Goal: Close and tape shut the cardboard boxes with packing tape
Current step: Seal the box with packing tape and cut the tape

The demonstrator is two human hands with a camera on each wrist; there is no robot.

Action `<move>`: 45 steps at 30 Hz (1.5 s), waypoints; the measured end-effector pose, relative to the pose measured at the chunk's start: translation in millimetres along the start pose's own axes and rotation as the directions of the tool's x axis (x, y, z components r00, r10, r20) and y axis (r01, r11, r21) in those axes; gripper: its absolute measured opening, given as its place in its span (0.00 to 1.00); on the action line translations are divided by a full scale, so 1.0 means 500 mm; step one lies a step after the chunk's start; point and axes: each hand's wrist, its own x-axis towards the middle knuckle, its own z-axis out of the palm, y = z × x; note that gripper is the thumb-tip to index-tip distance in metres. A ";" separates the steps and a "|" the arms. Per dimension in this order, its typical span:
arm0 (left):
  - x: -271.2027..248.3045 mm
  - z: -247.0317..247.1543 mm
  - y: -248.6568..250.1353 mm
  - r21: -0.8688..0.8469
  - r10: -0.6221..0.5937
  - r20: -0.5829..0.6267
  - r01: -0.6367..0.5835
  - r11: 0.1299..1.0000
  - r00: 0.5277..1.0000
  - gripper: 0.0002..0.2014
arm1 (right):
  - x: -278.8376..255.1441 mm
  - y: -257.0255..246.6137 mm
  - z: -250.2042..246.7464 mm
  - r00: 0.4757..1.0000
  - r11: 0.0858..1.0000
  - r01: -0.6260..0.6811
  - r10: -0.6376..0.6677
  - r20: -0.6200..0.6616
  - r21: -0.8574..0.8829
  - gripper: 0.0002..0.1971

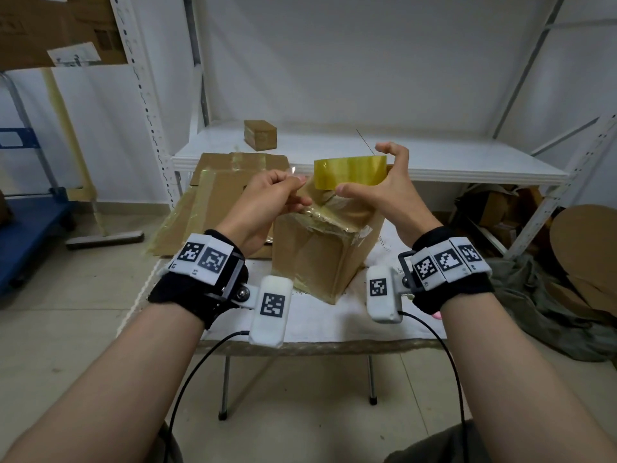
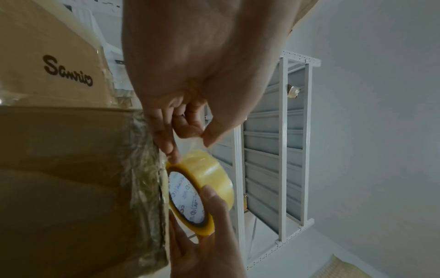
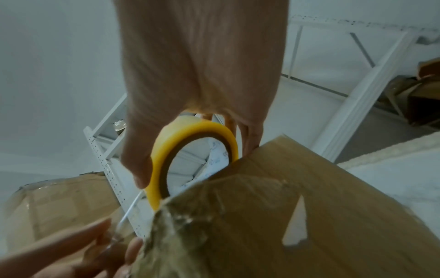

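On left wrist view, tape roll (image 2: 202, 190) core print

tape roll (image 1: 350, 172): glossy translucent yellow plastic, printed paper core
box (image 1: 320, 248): matt brown cardboard, wrinkled shiny tape on top
shelf (image 1: 334, 152): smooth white painted metal

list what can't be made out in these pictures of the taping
- Top seam of the box: head view, both hands and the tape roll cover it.
- Free tape end: pinched by the left hand, clear film barely visible in any view.
- Print inside the roll's core: left wrist view, too small to read.
- Right hand: right wrist view, fingertips hidden behind roll and box.
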 end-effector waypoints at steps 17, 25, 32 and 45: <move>-0.009 -0.007 0.006 0.089 -0.055 -0.090 0.063 0.994 0.994 0.05 | 0.045 0.003 0.040 0.995 0.915 -0.027 0.063 -0.078 0.402 0.53; -0.013 -0.006 -0.005 0.018 -0.169 -0.145 0.173 0.985 0.975 0.12 | 0.049 0.012 0.032 0.998 0.930 -0.001 0.023 -0.058 0.367 0.52; -0.021 -0.002 -0.014 -0.063 -0.218 -0.151 0.211 0.975 0.964 0.08 | 0.052 0.011 0.032 0.994 0.955 0.101 -0.083 -0.078 0.278 0.51; -0.027 -0.018 -0.031 -0.181 -0.357 -0.094 0.337 0.924 0.929 0.08 | 0.044 0.009 0.049 0.974 0.950 0.227 -0.217 -0.067 0.215 0.54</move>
